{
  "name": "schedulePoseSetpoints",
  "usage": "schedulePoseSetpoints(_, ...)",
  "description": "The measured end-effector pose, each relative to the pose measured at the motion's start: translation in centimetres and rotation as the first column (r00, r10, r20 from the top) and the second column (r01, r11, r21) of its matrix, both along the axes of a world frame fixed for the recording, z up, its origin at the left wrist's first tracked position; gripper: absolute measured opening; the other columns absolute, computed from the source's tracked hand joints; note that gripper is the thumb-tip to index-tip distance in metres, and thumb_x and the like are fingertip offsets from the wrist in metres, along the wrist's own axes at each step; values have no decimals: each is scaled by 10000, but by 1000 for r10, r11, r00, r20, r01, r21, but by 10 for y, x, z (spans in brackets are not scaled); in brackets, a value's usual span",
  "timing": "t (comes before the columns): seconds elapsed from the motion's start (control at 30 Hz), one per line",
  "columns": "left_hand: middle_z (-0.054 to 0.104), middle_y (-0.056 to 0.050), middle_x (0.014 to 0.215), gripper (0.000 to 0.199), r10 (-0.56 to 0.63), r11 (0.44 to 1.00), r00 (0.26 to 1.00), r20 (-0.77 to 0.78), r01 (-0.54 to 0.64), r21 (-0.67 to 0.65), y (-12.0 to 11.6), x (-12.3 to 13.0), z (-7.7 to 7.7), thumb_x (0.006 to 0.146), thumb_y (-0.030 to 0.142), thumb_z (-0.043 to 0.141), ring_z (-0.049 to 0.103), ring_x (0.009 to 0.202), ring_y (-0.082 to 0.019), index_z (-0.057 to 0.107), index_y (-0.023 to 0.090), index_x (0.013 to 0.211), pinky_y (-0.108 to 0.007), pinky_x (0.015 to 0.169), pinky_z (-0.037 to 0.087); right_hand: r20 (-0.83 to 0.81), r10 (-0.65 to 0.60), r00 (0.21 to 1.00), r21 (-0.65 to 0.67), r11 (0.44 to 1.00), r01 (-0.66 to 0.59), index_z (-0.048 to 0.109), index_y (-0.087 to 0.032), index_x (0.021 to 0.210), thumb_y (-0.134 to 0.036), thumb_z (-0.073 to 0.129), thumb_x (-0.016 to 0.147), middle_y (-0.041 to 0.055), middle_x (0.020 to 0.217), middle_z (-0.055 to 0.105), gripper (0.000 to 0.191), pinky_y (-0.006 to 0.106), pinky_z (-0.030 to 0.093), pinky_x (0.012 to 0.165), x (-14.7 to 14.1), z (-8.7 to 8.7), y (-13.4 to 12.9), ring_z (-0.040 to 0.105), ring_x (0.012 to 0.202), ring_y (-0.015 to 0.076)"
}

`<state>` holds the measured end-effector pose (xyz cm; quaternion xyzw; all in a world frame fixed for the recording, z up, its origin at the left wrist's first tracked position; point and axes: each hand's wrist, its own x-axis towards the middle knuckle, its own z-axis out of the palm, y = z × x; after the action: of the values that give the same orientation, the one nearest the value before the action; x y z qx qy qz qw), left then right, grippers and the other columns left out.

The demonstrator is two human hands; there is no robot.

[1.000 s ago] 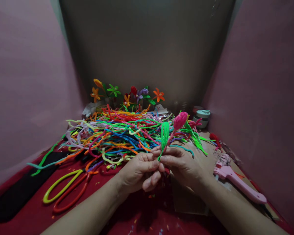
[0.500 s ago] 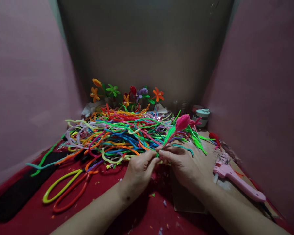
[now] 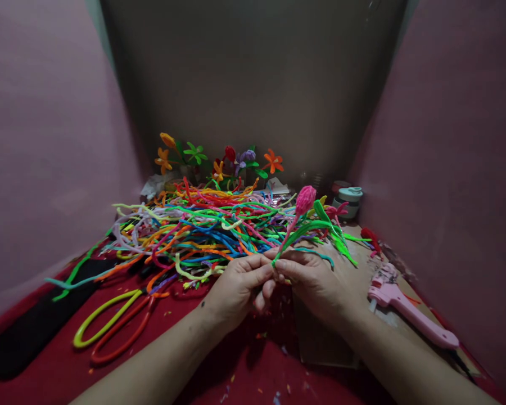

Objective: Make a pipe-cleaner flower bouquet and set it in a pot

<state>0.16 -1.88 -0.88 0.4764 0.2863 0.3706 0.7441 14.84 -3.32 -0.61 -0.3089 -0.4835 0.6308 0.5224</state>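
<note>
A fuzzy flower with a pink bud (image 3: 306, 200), a pink stem and long green leaves (image 3: 310, 226) leans up and to the right from between my hands. My left hand (image 3: 244, 284) pinches the green lower end of the stem. Close against it, my right hand (image 3: 314, 281) grips the same stem end, thumb and fingers pressed together. Just behind my hands lies a large heap of multicoloured pipe cleaners (image 3: 211, 230).
Scissors with yellow and red handles (image 3: 122, 351) lie left on the red cloth (image 3: 152, 388). A pink glue gun (image 3: 417, 315) rests on cardboard (image 3: 326, 337) at right. Finished flowers (image 3: 196, 153) and a lidded jar (image 3: 349, 199) stand behind.
The flower has turned in my hands: its green leaves now spread to the right of the stem, and the bud sits slightly higher and further left. My left hand's fingers have shifted their grip.
</note>
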Motion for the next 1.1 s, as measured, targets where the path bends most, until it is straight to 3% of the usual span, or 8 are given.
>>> schedulePoseSetpoints(0.2, 384, 97, 384, 161, -212, 966, 962, 174, 233, -110, 3, -2, 0, 801, 289, 549, 178, 256, -18, 579, 136, 763, -151, 280, 278, 58, -54, 997, 51, 997, 51, 694, -169, 752, -234, 639, 699, 3, 650, 614, 100, 281, 395, 683, 2, -4, 2, 527, 660, 137)
schedulePoseSetpoints(0.33, 522, 32, 478, 243, -8, 987, 990, -141, 31, 156, -1, 1, 3, 834, 342, 486, 387, 313, -52, 578, 145, 726, -174, 353, 311, 115, -107, 988, 96, 991, 97, 697, -176, 797, -306, 623, 718, 16, 717, 634, 169, 293, 392, 700, 3, -1, 0, 546, 706, 161)
schedulePoseSetpoints(0.47, 615, -15, 667, 127, 422, 734, 836, -351, -88, 674, -9, 1, 1, 788, 281, 557, 558, 595, -123, 635, 182, 794, -215, 590, 404, 176, -176, 969, 108, 981, 159, 697, -195, 770, -323, 589, 755, 4, 717, 618, 168, 270, 380, 634, 2, 5, -3, 515, 663, 147)
schedulePoseSetpoints(0.57, 605, -8, 656, 132, 515, 620, 788, -338, -70, 781, -10, 0, 0, 802, 256, 531, 547, 608, -122, 646, 202, 765, -212, 606, 389, 231, -206, 951, 166, 971, 170, 693, -196, 720, -293, 575, 768, -7, 678, 603, 160, 264, 381, 625, 0, 8, -4, 503, 641, 143)
schedulePoseSetpoints(0.73, 514, 37, 473, 216, 257, 921, 905, -340, -122, 371, -5, 0, 8, 807, 297, 520, 454, 363, -68, 580, 160, 651, -173, 391, 324, 253, -174, 952, 177, 975, 131, 702, -203, 745, -262, 570, 781, -9, 660, 597, 149, 275, 403, 665, 0, 5, -3, 514, 657, 144)
schedulePoseSetpoints(0.8, 525, 38, 459, 211, 122, 981, 963, -241, -80, 175, -4, 0, 10, 795, 314, 545, 428, 315, -51, 586, 143, 677, -158, 348, 300, 195, -153, 969, 144, 982, 126, 707, -198, 745, -269, 587, 774, 0, 673, 608, 142, 288, 413, 698, 0, 2, -3, 530, 685, 149)
schedulePoseSetpoints(0.97, 448, 75, 401, 154, -110, 988, 991, 77, 117, -97, -1, -2, 5, 782, 283, 579, 280, 256, -18, 597, 134, 747, -145, 302, 294, -9, -50, 999, 67, 997, 50, 710, -232, 878, -246, 650, 731, 20, 798, 664, 159, 307, 439, 715, -2, 2, -5, 576, 745, 162)
schedulePoseSetpoints(1.1, 394, 90, 383, 176, -266, 956, 956, 126, 278, -93, 1, -5, 3, 786, 312, 562, 208, 246, -26, 583, 146, 732, -168, 284, 292, -24, -52, 998, 64, 996, 54, 712, -238, 850, -195, 666, 714, 11, 809, 658, 150, 300, 437, 744, -1, 3, -6, 578, 767, 155)
